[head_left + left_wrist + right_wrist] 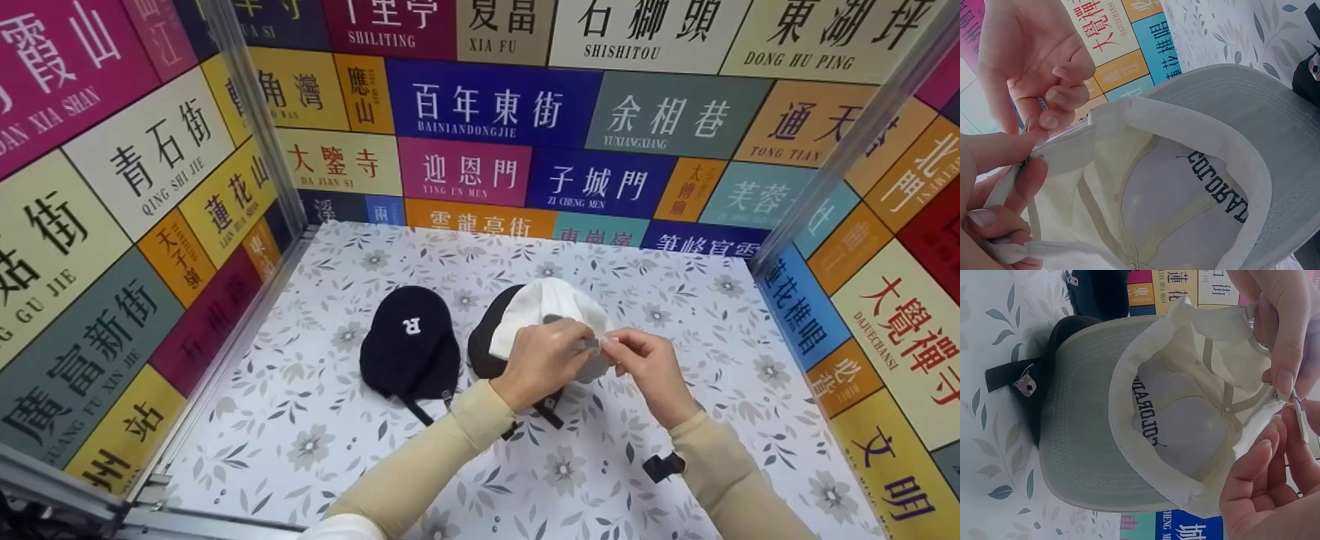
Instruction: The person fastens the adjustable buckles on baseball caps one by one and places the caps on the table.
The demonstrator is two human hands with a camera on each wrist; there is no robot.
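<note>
A white cap [551, 296] with a grey brim [1292, 129] is held up by both hands, its inside showing dark lettering in the wrist views. The left hand [546, 358] pinches the cap's back strap [1002, 188] near a small metal buckle [1024, 161]. Beside it, the right hand [651, 369] has its thumb and fingertips at the strap's end [1301, 422], pinching it. Underneath the white cap lies a black cap [487, 341], partly hidden, its strap [549, 412] sticking out towards the person.
A navy cap [409, 341] with a white letter lies left of the white cap. The table [300, 450] has a floral cover. Walls with coloured signs [487, 105] and metal posts [259, 112] stand around it. Both forearms reach in from the front edge.
</note>
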